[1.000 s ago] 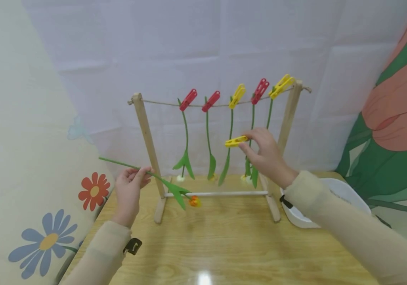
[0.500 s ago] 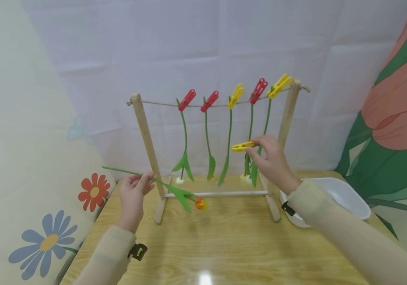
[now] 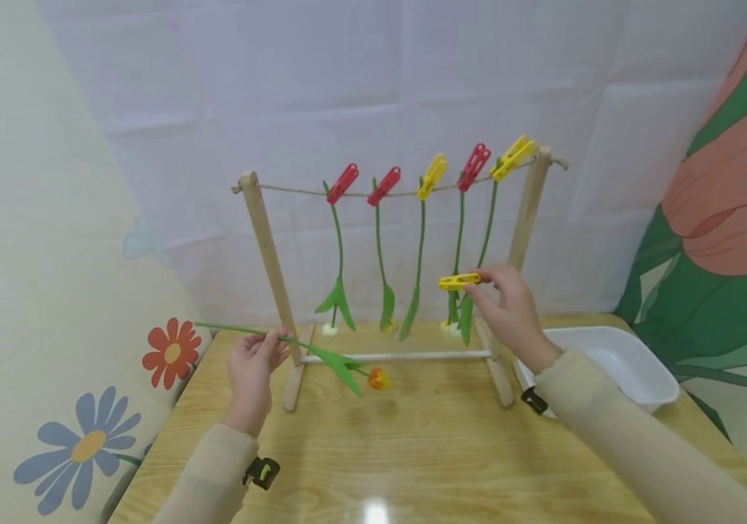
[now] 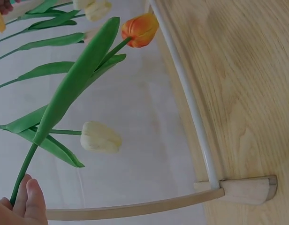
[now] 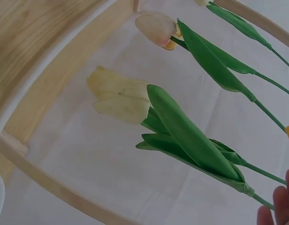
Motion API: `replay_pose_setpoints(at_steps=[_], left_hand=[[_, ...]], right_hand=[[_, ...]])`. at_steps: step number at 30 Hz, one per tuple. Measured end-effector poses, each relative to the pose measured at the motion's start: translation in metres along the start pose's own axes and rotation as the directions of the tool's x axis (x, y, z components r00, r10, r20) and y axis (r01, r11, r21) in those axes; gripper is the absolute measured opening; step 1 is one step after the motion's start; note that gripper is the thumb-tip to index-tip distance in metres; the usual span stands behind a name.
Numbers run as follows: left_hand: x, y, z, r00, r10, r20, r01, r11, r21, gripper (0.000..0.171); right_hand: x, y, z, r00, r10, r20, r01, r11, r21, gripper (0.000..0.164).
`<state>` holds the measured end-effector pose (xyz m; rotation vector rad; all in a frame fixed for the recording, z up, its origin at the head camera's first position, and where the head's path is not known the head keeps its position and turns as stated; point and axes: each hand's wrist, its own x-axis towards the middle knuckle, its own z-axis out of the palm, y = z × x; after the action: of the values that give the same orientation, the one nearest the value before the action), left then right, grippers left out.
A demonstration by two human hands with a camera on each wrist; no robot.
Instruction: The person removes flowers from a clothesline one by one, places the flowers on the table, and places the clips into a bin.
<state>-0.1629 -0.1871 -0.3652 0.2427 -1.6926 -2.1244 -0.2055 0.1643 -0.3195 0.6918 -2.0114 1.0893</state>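
Note:
My left hand [image 3: 255, 375] pinches the green stem of an artificial tulip with an orange-yellow bloom [image 3: 378, 378]; the stem points left and the bloom right, in front of the rack's left post. In the left wrist view that orange tulip [image 4: 140, 30] shows broad green leaves. My right hand [image 3: 510, 313] pinches a yellow clothespin [image 3: 460, 282] by one end, held level before the right-hand hanging flowers. Behind, several tulips hang bloom-down from a string, held by red clothespins [image 3: 343, 183] and yellow clothespins [image 3: 433, 177]. A pale hanging tulip [image 5: 121, 96] shows near my right fingers.
A wooden rack [image 3: 268, 262] with a white lower bar [image 3: 406, 356] stands on the wood-grain table [image 3: 373, 451]. At the right, partly behind my right forearm, sits a white plastic basin [image 3: 664, 389]. A white cloth [image 3: 321, 80] hangs behind the rack.
My right hand has moved right and down with the yellow clothespin, which is now level. My left hand has moved slightly right and down, carrying the orange tulip. The hanging flowers stay put.

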Motion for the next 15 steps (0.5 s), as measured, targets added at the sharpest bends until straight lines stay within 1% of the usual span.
replay_pose_setpoints(at_steps=[7,11,15], left_hand=[[-0.004,-0.01,0.004,0.999,-0.036,-0.001,0.036,0.999,-0.008,0.011],[-0.005,-0.014,0.005,0.999,-0.034,-0.002,0.034,0.999,-0.015,0.012],[-0.005,-0.018,0.006,0.999,-0.039,-0.002,0.039,0.998,-0.045,0.011]], right_hand=[[-0.009,0.006,0.0,1.0,0.011,-0.029,-0.011,1.0,0.007,0.014],[-0.013,0.007,-0.001,0.999,0.006,-0.038,-0.006,1.0,0.011,0.015],[-0.016,0.008,-0.001,0.999,0.019,-0.045,-0.019,1.0,0.019,0.015]])
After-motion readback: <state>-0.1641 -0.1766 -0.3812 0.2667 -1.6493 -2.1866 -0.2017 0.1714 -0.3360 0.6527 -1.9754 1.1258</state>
